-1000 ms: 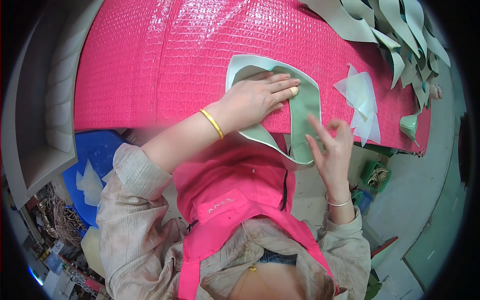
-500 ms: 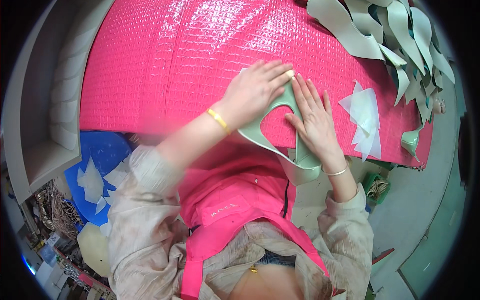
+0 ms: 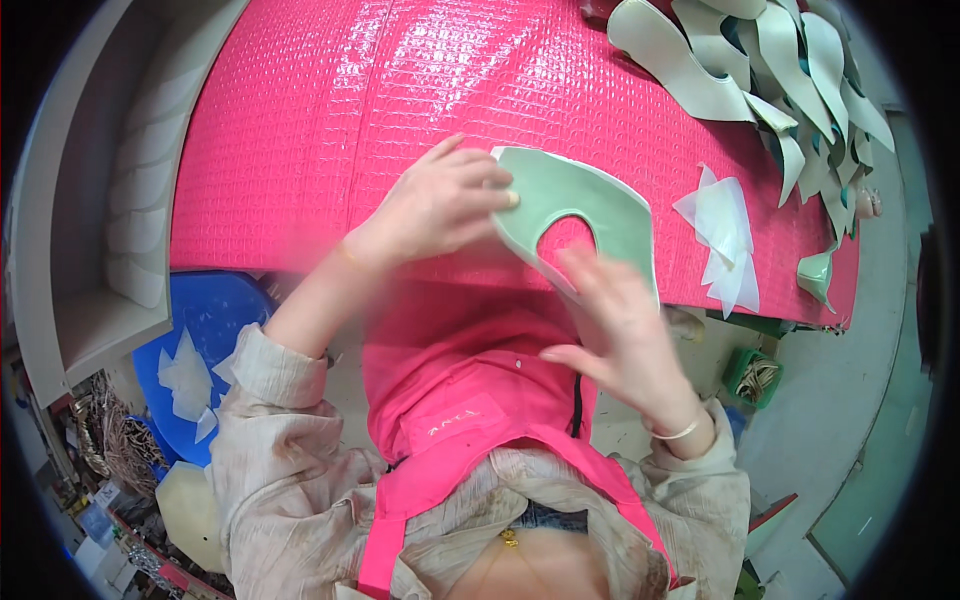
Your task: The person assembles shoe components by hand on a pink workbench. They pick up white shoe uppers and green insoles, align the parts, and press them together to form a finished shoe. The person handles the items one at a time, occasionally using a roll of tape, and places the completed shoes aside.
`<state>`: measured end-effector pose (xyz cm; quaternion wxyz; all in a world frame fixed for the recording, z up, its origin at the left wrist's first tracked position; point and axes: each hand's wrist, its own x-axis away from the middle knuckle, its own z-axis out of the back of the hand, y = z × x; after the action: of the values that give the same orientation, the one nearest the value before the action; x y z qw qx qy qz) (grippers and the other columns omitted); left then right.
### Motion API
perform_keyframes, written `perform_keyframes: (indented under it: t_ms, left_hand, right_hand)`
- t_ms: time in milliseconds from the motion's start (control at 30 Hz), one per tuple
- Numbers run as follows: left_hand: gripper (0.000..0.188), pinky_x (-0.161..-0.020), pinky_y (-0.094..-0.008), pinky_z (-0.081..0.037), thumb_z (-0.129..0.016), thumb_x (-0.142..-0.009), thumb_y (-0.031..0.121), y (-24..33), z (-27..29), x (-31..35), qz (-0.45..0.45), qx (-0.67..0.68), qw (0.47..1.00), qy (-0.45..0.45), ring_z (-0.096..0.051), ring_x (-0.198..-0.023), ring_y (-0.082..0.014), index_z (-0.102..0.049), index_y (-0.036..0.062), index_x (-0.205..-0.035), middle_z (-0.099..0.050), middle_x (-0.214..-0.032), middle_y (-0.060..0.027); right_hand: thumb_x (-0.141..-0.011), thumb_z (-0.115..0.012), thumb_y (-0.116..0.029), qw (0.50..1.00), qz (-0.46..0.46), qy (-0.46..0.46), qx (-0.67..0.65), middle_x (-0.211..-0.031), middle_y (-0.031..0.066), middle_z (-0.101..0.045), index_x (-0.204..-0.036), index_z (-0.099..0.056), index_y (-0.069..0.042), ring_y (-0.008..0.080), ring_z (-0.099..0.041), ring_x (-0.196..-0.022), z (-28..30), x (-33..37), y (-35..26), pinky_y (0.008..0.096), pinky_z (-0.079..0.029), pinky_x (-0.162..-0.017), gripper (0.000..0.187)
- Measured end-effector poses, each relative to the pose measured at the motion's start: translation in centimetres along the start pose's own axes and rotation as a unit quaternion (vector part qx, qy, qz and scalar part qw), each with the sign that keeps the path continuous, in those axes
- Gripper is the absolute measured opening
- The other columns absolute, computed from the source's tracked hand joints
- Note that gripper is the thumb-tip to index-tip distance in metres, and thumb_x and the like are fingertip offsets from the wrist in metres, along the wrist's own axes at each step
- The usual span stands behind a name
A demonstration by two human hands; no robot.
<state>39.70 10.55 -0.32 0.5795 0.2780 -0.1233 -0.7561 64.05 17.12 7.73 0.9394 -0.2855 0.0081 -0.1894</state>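
Observation:
A pale green shoe upper (image 3: 570,183), a curved piece with an arched opening, lies at the near side of the pink-covered table (image 3: 290,150). My left hand (image 3: 445,198) closes on its left edge, with the thumb on the green face; the other fingertips are partly hidden. Over the near right part of the upper is my right hand (image 3: 630,335), blurred by motion. Its thumb stands apart from its fingers, and it holds nothing I can see. The hand covers some of the upper's lower right edge.
Several similar uppers (image 3: 690,70) are heaped at the far right. Translucent white sheets (image 3: 722,225) lie right of my work, and a small green piece (image 3: 816,275) hangs by the table's right corner. A grey shelf (image 3: 150,325) and a blue stool (image 3: 235,300) stand at left.
The upper, bent with its near end hanging toward me, now lies more spread out with its green face up. My left hand has moved left to its edge; my right hand has come nearer to me.

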Motion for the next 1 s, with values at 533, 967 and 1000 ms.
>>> perform_keyframes:
  t_ms: [533, 967, 1000]
  left_hand:
    - [0.027, -0.072, -0.0248, -0.048, -0.058, -0.084, 0.018, 2.7, -1.4, -3.5, 0.305, 0.667, 0.614, 0.29, -0.059, -0.08, -0.0123, -0.057, -0.0029, -0.101, -0.062, -0.092, -0.0083]
    - [0.015, -0.054, -0.0236, -0.047, -0.063, -0.078, 0.008, 3.3, -2.4, -6.4, 0.317, 0.671, 0.577, 0.342, -0.058, -0.059, -0.0114, -0.063, -0.0065, -0.083, -0.064, -0.074, -0.0095]
    - [0.015, -0.053, -0.0238, -0.046, -0.064, -0.077, 0.008, 3.2, -2.6, -6.9, 0.32, 0.661, 0.591, 0.334, -0.058, -0.058, -0.0116, -0.063, -0.0064, -0.082, -0.064, -0.073, -0.0096]
  right_hand:
    - [-0.083, -0.056, -0.026, 0.971, -0.056, 0.155, -0.175, -0.075, 0.0177, -0.059, -0.091, -0.057, 0.001, 0.0281, -0.058, -0.066, 0.8, -6.9, 2.3, 0.0339, -0.045, -0.064, 0.028]
    - [-0.085, -0.054, -0.024, 0.966, -0.071, 0.222, 0.115, -0.049, 0.0127, -0.048, -0.068, -0.044, -0.007, 0.0321, -0.051, -0.045, -4.6, -5.6, -0.4, 0.0408, -0.037, -0.039, 0.026]
    - [-0.085, -0.054, -0.024, 0.965, -0.086, 0.213, 0.125, -0.049, 0.0127, -0.047, -0.068, -0.044, -0.007, 0.0323, -0.051, -0.044, -4.6, -4.8, -0.6, 0.0407, -0.037, -0.039, 0.025]
